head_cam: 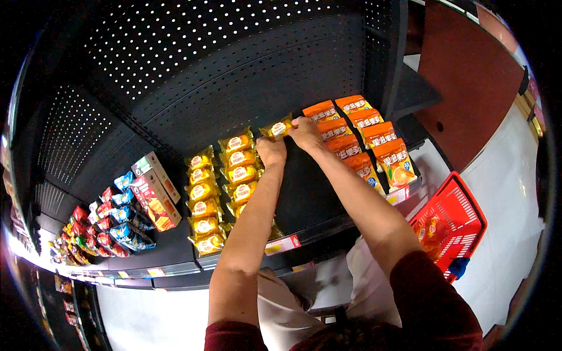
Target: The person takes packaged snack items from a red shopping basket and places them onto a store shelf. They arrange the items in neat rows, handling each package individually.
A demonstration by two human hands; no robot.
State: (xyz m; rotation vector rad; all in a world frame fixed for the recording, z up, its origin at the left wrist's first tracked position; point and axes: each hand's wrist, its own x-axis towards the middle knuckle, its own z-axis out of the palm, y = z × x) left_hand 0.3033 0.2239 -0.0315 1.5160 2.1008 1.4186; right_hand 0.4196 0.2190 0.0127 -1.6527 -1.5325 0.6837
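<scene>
A yellow cellophane-wrapped bread bun (277,128) is between my hands at the back of a black shelf (303,188). My right hand (306,134) pinches its right end. Fingers of my left hand (271,151) are closed at its lower left edge, partly hiding it. Left of my hands, matching wrapped buns stand in two rows: an outer row (204,208) and an inner row (241,173), whose front end my left forearm partly hides. Orange snack pouches (394,162) with fruit pictures stand in two rows on the right, the nearer row partly behind my right forearm.
A red plastic shopping basket (474,219) stands on the floor at right, with a packaged item (432,230) inside. Farther left on the shelf are cardboard snack boxes (153,199) and blue snack bags (129,234). Perforated back panels (263,79) rise behind; price tags (283,245) line the front edge.
</scene>
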